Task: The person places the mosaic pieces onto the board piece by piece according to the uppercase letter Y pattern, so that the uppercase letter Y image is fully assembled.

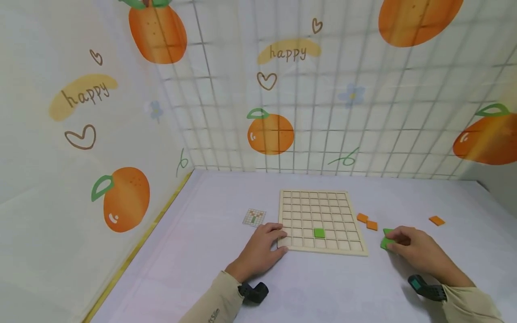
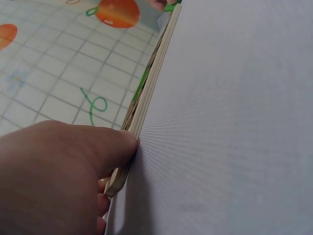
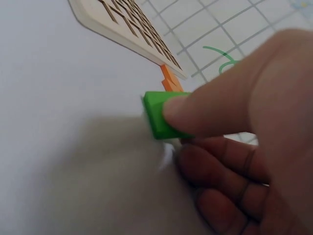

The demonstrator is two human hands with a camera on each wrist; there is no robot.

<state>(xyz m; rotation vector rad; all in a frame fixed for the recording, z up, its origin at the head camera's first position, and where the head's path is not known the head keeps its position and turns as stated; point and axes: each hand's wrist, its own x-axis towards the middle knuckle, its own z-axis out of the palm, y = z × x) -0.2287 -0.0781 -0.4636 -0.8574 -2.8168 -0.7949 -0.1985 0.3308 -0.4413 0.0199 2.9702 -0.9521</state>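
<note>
A wooden grid board (image 1: pixel 315 252) lies flat on the table, with one green square tile (image 1: pixel 319 233) in a cell of its second row from the front. My left hand (image 1: pixel 264 251) holds the board's front left corner, thumb on the front edge and fingers along the left side. To the right of the board, my right hand (image 1: pixel 418 251) pinches a green tile (image 3: pixel 155 115); the right wrist view shows the thumb on its face. More green (image 1: pixel 388 231) shows beside the fingertips in the head view, partly covered by the hand.
Two orange tiles (image 1: pixel 371 225) lie just off the board's right edge, and another orange tile (image 1: pixel 437 220) is farther right. A small pattern card (image 1: pixel 254 217) with a coloured grid sits left of the board. A printed curtain (image 1: pixel 226 89) hangs behind the white table (image 1: pixel 194 233).
</note>
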